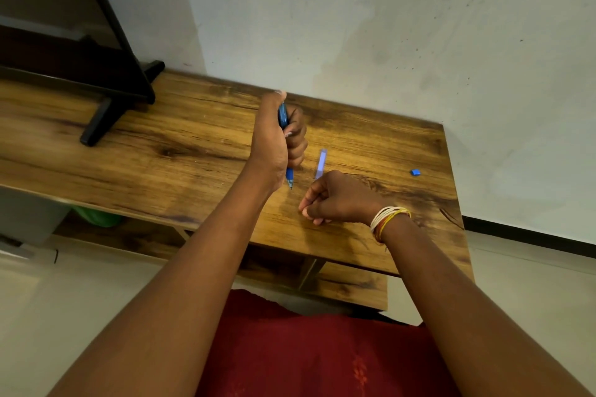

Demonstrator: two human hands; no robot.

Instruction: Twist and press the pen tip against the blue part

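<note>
A blue pen (283, 138) is being gripped in the left hand (277, 138) above the wooden table (193, 145).
The right hand (335, 200), clenched, empty, is being rested beside it; the pale refill tube (321, 164) risks being knocked away.

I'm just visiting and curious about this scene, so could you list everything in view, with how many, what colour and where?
blue plastic pen: one, blue, gripped upright in the left fist, tip pointing down above the table.
pale translucent slim tube: one, pale lilac, lying on the table just beyond the right hand.
small blue piece: one, blue, near the table's right edge.
wooden table: one, brown grained, against the wall.
black stand: one, black, far left of the tabletop.
green object: one, green, under the table, partly hidden.
thread bangles: several, white, yellow and orange, on the right wrist.
red garment: one, red, at the bottom.
left hand: grips the pen.
right hand: fingers curled, resting on the table; whether it holds anything cannot be told.
</note>
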